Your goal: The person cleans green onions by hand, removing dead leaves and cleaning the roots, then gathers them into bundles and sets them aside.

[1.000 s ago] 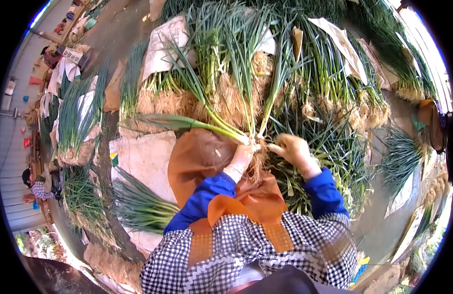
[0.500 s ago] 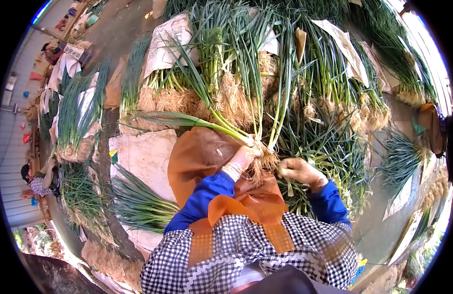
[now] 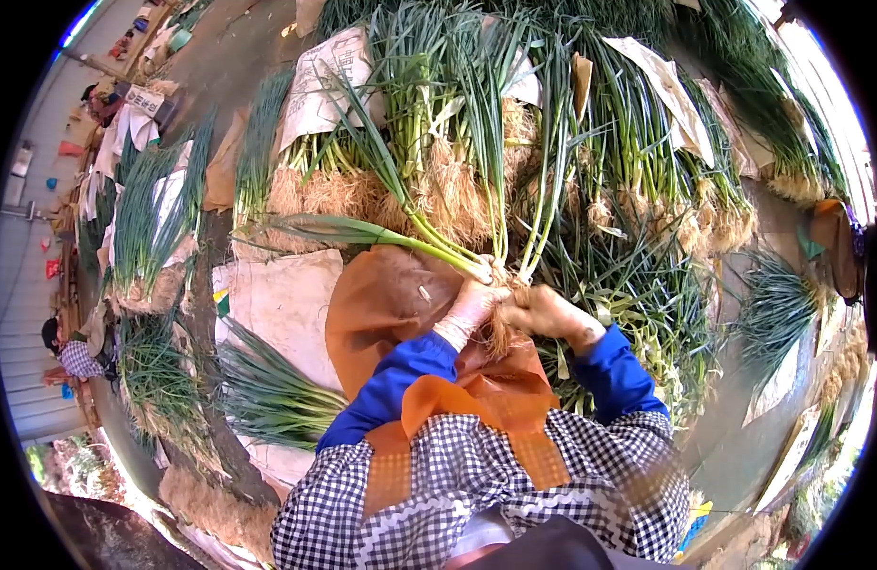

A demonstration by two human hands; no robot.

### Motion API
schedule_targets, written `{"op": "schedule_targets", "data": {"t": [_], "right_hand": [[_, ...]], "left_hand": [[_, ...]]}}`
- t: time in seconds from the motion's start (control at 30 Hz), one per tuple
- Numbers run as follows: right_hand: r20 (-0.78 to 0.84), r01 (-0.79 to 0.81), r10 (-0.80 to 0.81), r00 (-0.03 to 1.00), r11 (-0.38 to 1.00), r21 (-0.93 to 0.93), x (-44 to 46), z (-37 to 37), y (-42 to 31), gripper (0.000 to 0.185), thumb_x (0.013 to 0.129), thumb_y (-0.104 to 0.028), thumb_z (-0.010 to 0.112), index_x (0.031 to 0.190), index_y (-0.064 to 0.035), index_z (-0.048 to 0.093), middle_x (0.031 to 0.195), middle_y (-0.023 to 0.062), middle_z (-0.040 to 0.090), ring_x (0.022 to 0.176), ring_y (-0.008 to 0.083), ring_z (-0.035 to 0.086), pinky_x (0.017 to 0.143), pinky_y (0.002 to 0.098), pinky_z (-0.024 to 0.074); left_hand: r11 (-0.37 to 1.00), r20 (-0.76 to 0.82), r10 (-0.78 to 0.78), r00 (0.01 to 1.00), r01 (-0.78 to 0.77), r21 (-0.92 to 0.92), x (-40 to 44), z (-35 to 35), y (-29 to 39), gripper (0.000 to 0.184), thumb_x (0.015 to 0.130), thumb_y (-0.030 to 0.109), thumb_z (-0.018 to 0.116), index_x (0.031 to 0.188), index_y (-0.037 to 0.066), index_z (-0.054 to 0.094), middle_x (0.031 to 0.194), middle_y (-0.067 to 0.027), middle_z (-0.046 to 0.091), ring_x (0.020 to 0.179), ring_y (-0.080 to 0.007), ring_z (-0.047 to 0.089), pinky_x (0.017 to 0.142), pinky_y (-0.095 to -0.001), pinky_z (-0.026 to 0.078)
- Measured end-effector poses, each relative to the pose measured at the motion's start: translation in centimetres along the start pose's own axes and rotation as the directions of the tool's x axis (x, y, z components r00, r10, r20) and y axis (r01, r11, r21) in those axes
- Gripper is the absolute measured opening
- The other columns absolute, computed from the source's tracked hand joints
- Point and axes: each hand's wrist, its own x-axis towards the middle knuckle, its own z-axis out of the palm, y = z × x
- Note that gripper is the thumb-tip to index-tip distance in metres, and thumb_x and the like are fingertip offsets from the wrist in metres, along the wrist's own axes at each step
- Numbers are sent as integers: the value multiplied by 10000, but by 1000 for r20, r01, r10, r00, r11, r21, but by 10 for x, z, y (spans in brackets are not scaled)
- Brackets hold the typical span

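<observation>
My left hand (image 3: 473, 304) is closed around the white base of a few green onions (image 3: 436, 244), whose leaves fan out away from me in separate stalks. Their pale, stringy roots (image 3: 497, 334) hang down over the orange apron (image 3: 391, 299) across my lap. With fingers bent and pinched together, my right hand (image 3: 552, 315) is at the root end, right beside my left hand. Its fingertips are on the roots, partly hidden by the knuckles. To the left, a smaller pile of green onions (image 3: 277, 389) lies on a pale sack (image 3: 284, 293).
Several bundles of rooted green onions (image 3: 448, 185) stand in front, some under a printed sack (image 3: 326, 81). Loose leaves (image 3: 638, 323) heap up at my right. More onions (image 3: 153, 223) lie along the left, where another person (image 3: 77, 356) sits. A further bunch (image 3: 780, 304) lies far right.
My right hand has moved left, from beside the bunch onto its roots. My left hand keeps its hold on the green onions, almost unmoved.
</observation>
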Motion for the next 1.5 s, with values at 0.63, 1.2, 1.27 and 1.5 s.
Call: {"op": "schedule_targets", "data": {"t": [0.63, 1.2, 1.27, 1.5], "right_hand": [[165, -264, 431, 887, 768, -583, -46, -39, 39, 273, 827, -251, 603, 980, -27, 632, 795, 43, 644, 706, 147, 610, 642, 286, 496], [-782, -156, -122, 612, 950, -270, 171, -94, 17, 460, 834, -487, 531, 921, -52, 652, 823, 179, 644, 790, 264, 635, 708, 341, 480], [-584, -413, 152, 797, 842, -345, 220, -94, 3, 426, 841, -472, 534, 1038, -106, 631, 941, 95, 649, 778, 273, 629, 661, 340, 479], [-436, 381, -263, 861, 900, 210, 161, -87, 52, 247, 839, -265, 588, 907, -29, 612, 696, 12, 588, 601, 100, 517, 545, 222, 406]], "left_hand": [[983, -86, -155, 984, 163, 87, 2, -3, 15, 381, 675, -120, 563, 1022, 27, 505, 909, -33, 572, 889, -182, 598, 734, -270, 502], [935, 421, 343, 840, -261, -239, -44, 78, 254, 246, 738, 75, 577, 967, 6, 517, 834, -83, 532, 739, -143, 532, 638, -254, 484], [870, 129, 195, 972, -111, -480, -29, 66, 256, 227, 773, 52, 559, 994, 16, 524, 857, -79, 544, 716, -140, 522, 648, -269, 492], [970, -173, 240, 955, -242, 12, -3, -4, 161, 305, 755, 125, 673, 1030, 35, 577, 897, -63, 620, 833, -144, 604, 783, -283, 508]]}}
